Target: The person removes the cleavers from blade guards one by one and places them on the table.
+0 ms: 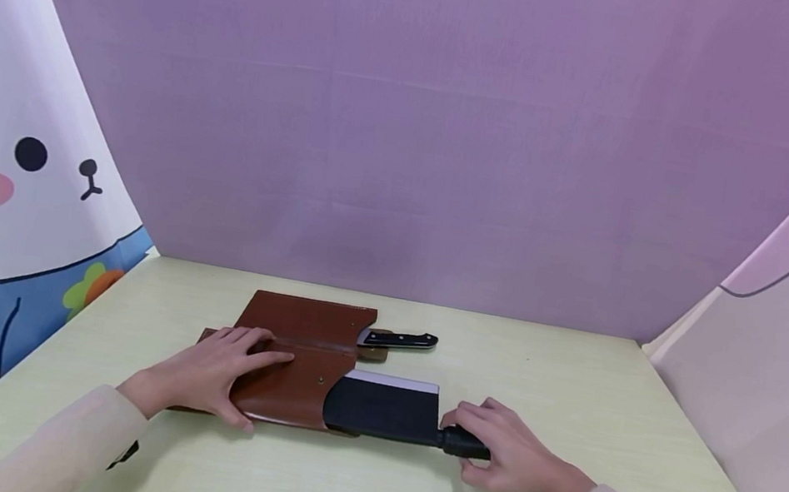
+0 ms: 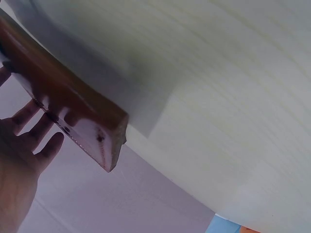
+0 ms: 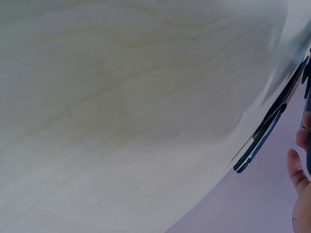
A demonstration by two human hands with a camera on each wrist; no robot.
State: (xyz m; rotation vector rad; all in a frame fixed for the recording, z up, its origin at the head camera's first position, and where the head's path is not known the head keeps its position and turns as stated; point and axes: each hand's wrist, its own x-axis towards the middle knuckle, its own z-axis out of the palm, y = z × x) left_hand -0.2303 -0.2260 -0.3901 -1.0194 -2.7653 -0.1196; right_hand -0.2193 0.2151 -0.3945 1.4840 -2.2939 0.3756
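A brown leather knife sheath (image 1: 291,387) lies unfolded, with two panels, in the head view. My left hand (image 1: 213,372) rests on its left part, fingers extended over the leather and thumb at the near edge. In the left wrist view, the fingers touch one edge of the leather. With my right hand (image 1: 513,452) I grip the black handle of a cleaver (image 1: 386,410). Its dark, wide blade, with a pale edge facing away from me, is partly inside the near panel. Only part of the right hand (image 3: 302,194) shows in the right wrist view.
A smaller knife (image 1: 406,340) sits in the far panel, its black riveted handle sticking out to the right. A brown strap (image 1: 373,354) shows beneath that handle. The pale wood-grain table (image 1: 571,388) ends at a purple backdrop (image 1: 415,156), with printed cloth on both sides.
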